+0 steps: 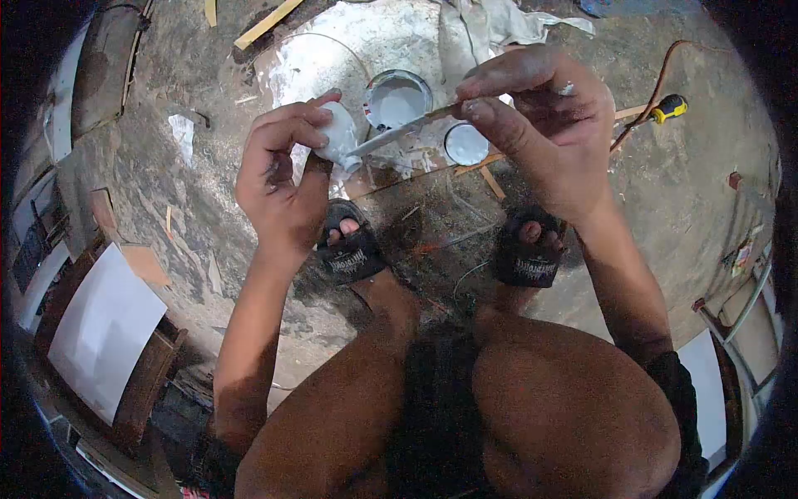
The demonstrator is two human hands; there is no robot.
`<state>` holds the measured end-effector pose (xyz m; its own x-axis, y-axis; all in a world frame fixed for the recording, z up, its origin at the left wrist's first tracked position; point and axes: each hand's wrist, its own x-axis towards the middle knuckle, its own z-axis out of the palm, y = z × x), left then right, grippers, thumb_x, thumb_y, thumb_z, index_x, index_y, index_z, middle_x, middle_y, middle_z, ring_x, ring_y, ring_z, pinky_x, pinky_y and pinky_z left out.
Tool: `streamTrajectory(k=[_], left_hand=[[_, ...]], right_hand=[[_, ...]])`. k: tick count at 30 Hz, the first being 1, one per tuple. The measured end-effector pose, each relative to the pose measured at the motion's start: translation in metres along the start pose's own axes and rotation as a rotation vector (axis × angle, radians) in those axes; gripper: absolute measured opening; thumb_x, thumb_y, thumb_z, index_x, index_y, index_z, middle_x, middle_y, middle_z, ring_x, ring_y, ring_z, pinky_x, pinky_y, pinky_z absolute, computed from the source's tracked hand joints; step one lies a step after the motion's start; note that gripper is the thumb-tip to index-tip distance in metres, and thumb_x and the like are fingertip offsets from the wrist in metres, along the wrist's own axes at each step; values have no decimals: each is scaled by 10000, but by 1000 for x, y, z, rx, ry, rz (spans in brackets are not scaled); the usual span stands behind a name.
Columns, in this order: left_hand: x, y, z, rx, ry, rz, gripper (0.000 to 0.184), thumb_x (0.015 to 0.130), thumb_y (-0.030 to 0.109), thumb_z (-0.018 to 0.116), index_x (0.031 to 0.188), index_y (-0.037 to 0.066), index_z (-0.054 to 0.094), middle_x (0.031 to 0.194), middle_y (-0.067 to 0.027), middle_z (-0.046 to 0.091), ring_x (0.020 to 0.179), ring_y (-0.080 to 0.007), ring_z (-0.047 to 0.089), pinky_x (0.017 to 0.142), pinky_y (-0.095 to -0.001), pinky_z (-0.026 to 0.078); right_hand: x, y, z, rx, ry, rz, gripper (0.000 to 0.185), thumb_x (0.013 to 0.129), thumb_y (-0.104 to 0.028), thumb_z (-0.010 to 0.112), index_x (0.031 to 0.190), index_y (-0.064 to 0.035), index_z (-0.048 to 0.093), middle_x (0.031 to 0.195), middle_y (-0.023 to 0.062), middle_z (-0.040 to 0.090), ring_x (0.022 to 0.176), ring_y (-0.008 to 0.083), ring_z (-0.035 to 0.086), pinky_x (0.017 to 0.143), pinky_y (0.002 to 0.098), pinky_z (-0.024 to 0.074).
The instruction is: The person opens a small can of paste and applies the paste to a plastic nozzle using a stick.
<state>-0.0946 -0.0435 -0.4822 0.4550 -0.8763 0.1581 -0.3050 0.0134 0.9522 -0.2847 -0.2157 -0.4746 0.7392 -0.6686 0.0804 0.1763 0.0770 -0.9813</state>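
Observation:
My left hand is closed around a small white rounded piece with a narrower end at its lower right; its exact kind is unclear. Between the thumb and fingers of my right hand is pinched a thin stick, its far part coated white. The stick's tip meets the narrower end of the white piece. Just beyond, an open can holds pale grey-white paint. A smaller round container or lid, white on top, sits to its right, below the right hand's fingertips.
Both rest on a white-stained board on the rough floor. Whitish cloth lies at the back. A yellow-and-black screwdriver and a brown cord are at the right. White panels lean at the left. My sandalled feet stand close to the board.

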Motion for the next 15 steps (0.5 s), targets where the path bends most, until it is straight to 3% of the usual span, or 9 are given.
streamTrajectory(k=[5,9,12,15], left_hand=[[-1,-6,1,-46,27,-18,307,783,-231,560,993,-9,530,1121,-157,584,1193,-365,604,1046,-441,458],[-4,-12,-4,-36,24,-64,409,725,-232,438,1048,8,509,1174,-190,587,1230,-403,580,1079,-454,410],[-7,-14,-5,-34,37,-116,389,764,-226,454,1068,12,503,1180,-180,584,1222,-368,587,1073,-428,416],[-10,-14,-4,-83,74,-200,357,805,-217,503,1076,16,498,1178,-167,584,1202,-324,599,1051,-392,434]], right_hand=[[0,2,0,41,25,48,107,859,-54,764,917,12,704,915,87,732,869,126,666,791,262,521],[2,3,-1,57,85,62,78,862,-38,754,887,18,706,888,71,732,854,116,660,793,269,522],[6,11,-7,-141,71,-1,78,858,-53,753,887,1,705,876,68,729,848,108,659,782,274,520],[10,20,-11,-471,-21,-94,75,840,-78,742,889,-31,709,872,90,730,840,168,697,769,280,524]])
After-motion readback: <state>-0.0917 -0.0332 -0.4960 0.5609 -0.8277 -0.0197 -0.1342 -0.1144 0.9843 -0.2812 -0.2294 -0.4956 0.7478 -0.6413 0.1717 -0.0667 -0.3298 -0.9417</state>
